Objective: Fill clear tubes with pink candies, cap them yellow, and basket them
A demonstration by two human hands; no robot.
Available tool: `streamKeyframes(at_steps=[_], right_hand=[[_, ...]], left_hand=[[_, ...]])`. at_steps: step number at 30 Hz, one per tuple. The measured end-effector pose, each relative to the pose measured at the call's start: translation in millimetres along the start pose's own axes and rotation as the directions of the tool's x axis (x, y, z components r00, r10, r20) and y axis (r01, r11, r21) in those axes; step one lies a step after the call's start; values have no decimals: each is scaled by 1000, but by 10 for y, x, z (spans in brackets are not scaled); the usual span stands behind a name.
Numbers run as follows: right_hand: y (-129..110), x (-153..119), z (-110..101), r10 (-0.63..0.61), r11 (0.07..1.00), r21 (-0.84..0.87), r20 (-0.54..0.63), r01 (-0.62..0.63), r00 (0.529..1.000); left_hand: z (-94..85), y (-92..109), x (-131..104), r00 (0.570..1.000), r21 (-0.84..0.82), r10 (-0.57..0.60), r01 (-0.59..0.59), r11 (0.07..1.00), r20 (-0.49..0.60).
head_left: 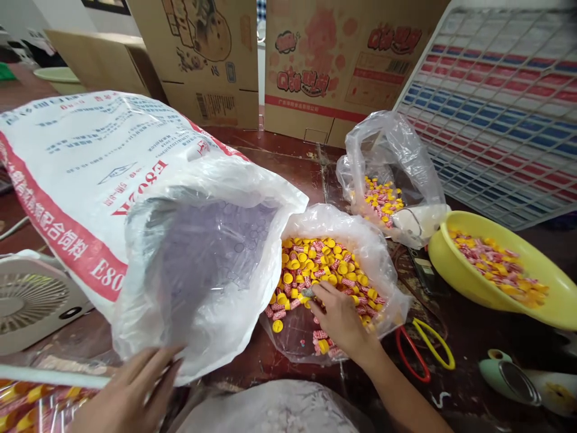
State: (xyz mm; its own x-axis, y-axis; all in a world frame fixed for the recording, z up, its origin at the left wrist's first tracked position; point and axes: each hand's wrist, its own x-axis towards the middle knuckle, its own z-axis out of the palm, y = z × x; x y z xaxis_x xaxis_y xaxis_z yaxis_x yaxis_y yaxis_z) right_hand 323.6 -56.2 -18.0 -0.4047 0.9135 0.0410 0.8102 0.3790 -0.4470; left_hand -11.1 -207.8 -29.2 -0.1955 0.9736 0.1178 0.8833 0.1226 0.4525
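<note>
Dark red bench (293,162), 2 printed cartons (302,84) behind. Yellow-and-pink pieces (331,261) lie in an open clear bag (383,264), directly under the right hand (340,319); fingers bent downward, pinch cannot be told. White sack (85,174) alongside reads "E80", "配合饲料". Right forearm enters from lower right. Left hand (130,391) blurred near sack mouth; grip indeterminate.

Yellow-and-pink pieces (343,266), loosely heaped in an open clear bag (324,220) — white printed sack (85,180), gaping, just beside
</note>
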Motion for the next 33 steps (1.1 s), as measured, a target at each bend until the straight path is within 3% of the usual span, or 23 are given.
streamKeyframes(at_steps=[2, 3, 6, 9, 13, 16, 19, 24, 27, 30, 33], right_hand=[[-40, -32, -22, 35, 957, 290, -23, -27, 999], [-64, -53, -28, 65, 891, 450, 6, -61, 998], [-130, -121, -27, 129, 549, 805, 187, -227, 974], [-161, -173, -20, 141, 296, 904, 278, -308, 950], [-180, -188, -1, 150, 142, 939, 292, -313, 944], [-220, -165, 53, 107, 43, 942, 328, -334, 939], [-288, -141, 130, 37, -1, 925, 381, -381, 924], [-352, -135, 194, -44, 7, 886, 464, -464, 885], [-326, -147, 169, -17, -20, 881, 472, -472, 882], [-312, -164, 148, 13, -46, 882, 469, -468, 883], [-353, -180, 167, 12, -50, 877, 480, -479, 877]], left_hand=[[121, 280, 370, 988, 106, 46, -61, 992, 145], [196, 443, 569, 989, 198, -35, 6, 980, 142], [424, 841, 1058, 987, 242, -95, 62, 968, 128], [546, 922, 1231, 986, 187, -87, 59, 981, 144], [420, 695, 1037, 982, 36, -47, 41, 998, 180], [213, 594, 744, 957, -224, 4, 64, 972, 289], [91, 653, 472, 907, -482, 62, 162, 861, 416], [156, 740, 238, 852, -625, 59, 333, 706, 520], [211, 702, 189, 823, -702, 39, 457, 546, 566], [208, 751, 189, 838, -781, -8, 512, 357, 546], [184, 958, 239, 855, -783, -69, 501, 369, 514]])
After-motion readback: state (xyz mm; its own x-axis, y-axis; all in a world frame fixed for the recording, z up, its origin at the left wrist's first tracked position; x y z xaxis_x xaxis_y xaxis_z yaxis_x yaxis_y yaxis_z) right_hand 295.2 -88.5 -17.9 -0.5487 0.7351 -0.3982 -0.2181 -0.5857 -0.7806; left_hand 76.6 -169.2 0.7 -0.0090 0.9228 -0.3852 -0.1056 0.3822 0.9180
